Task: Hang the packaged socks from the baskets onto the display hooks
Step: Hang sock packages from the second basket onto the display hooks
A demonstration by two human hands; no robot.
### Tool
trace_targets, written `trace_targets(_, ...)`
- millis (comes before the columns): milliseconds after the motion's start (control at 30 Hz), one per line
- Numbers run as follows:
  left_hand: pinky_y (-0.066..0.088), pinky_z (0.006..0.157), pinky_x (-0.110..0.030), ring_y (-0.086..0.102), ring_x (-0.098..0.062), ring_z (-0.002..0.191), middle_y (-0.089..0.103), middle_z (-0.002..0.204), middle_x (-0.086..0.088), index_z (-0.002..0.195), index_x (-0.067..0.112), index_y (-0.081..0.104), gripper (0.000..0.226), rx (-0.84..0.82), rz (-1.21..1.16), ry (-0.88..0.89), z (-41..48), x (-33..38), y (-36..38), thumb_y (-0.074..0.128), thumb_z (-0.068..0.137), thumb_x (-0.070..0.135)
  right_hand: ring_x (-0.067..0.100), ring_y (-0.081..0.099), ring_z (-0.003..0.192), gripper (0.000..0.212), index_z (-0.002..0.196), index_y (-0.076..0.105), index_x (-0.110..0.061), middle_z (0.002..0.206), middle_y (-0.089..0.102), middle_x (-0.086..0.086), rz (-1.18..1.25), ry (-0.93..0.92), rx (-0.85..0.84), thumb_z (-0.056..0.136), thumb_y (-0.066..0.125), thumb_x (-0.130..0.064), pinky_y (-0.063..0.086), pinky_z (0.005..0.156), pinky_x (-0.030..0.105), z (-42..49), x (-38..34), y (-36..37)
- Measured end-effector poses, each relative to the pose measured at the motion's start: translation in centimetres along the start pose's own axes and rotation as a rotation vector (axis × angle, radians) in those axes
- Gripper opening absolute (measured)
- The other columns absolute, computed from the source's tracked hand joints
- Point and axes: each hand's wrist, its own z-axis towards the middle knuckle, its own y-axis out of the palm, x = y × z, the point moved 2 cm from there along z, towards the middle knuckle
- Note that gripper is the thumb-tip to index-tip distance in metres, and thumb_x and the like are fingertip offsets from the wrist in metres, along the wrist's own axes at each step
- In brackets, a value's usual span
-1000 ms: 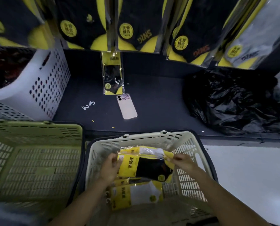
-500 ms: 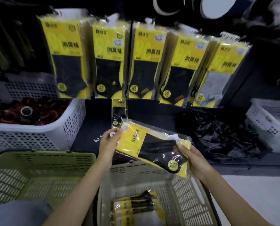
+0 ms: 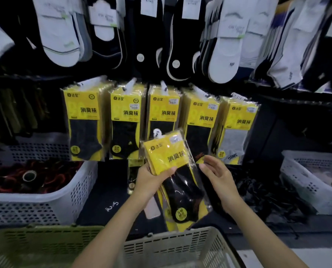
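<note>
My left hand [image 3: 151,179] grips a small stack of yellow sock packs [image 3: 168,157] with black socks, held upright in front of the display. A white hanger tab on the stack's top points at the row of hung yellow packs [image 3: 163,111]. My right hand [image 3: 216,174] hovers just right of the stack with relaxed fingers, holding nothing. The beige basket [image 3: 172,246] sits below my arms; its contents are out of view.
A green basket [image 3: 35,240] stands at the lower left. White perforated bins flank the dark shelf, the left bin [image 3: 45,202] and the right bin [image 3: 306,192]. A black plastic bag [image 3: 261,192] lies at the right. Loose socks [image 3: 225,45] hang above.
The packs rose from the beige basket up toward the hung row and turned upright. My right hand has let go of them; my left hand alone holds them now.
</note>
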Motion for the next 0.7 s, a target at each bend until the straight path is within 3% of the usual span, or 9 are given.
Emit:
trace_targets(100,0.047,0.059,-0.005,0.066,0.009,0.078,0.071,0.080,0.024,0.091,0.033,0.063,0.038,-0.111,0.127,0.038,0.5,0.7,2.1,0.087,0.062,0.028,-0.005,0.065,0.088,0.029,0.109,0.062,-0.012,0.104,0.069,-0.004,0.024,-0.107,-0.002,0.082,0.070,-0.018,0.051,0.071,0.011,0.8,-2.2,1.1)
trace_targets(267,0.049,0.065,-0.007,0.067,0.005,0.086,0.072,0.092,0.020,0.106,0.030,0.063,0.052,-0.243,0.109,0.076,1.7,2.5,4.0,0.078,0.061,0.051,0.016,0.069,0.093,0.041,0.099,0.064,-0.003,0.098,0.073,0.007,0.175,-0.062,0.026,0.073,0.071,-0.034,0.055,0.078,0.024,1.9,-2.9,-0.1)
trace_targets(367,0.043,0.058,-0.002,0.065,0.005,0.067,0.070,0.071,0.020,0.085,0.034,0.069,0.033,-0.287,0.110,0.088,2.6,3.0,4.7,0.053,0.077,0.062,0.017,0.070,0.099,0.037,0.108,0.069,-0.013,0.105,0.074,0.003,0.211,-0.009,-0.006,0.079,0.066,-0.035,0.052,0.084,0.029,2.7,-2.4,-1.9)
trace_targets(467,0.034,0.049,-0.008,0.045,-0.005,0.050,0.046,0.051,0.012,0.057,0.027,0.057,0.045,-0.179,0.132,0.117,3.6,3.3,5.1,0.045,0.077,0.066,0.012,0.071,0.092,0.030,0.107,0.068,-0.014,0.100,0.075,0.000,0.226,0.001,0.028,0.084,0.064,-0.033,0.054,0.069,0.016,3.7,-1.8,-4.1)
trace_targets(533,0.032,0.051,-0.013,0.039,-0.012,0.053,0.039,0.052,0.005,0.062,0.020,0.047,0.049,-0.113,0.174,0.152,5.0,3.8,5.3,0.044,0.079,0.066,0.002,0.071,0.082,0.017,0.101,0.068,-0.020,0.091,0.076,-0.009,0.228,-0.011,0.116,0.091,0.059,-0.030,0.051,0.060,0.009,4.7,-1.8,-6.3)
trace_targets(600,0.029,0.047,-0.011,0.035,-0.011,0.051,0.032,0.049,0.009,0.065,0.015,0.042,0.052,-0.073,0.224,0.216,6.3,5.0,5.6,0.044,0.078,0.065,0.000,0.070,0.085,0.014,0.099,0.067,-0.026,0.091,0.075,-0.013,0.226,-0.022,0.205,0.094,0.054,-0.031,0.053,0.072,0.015,6.1,-2.1,-8.8)
trace_targets(700,0.028,0.048,-0.011,0.034,-0.004,0.045,0.035,0.048,0.012,0.062,0.016,0.039,0.050,-0.052,0.247,0.272,8.0,6.6,6.1,0.044,0.080,0.062,0.010,0.066,0.098,0.019,0.103,0.068,-0.023,0.099,0.074,-0.007,0.184,-0.031,0.293,0.094,0.055,-0.034,0.047,0.092,0.032,8.5,-2.8,-12.2)
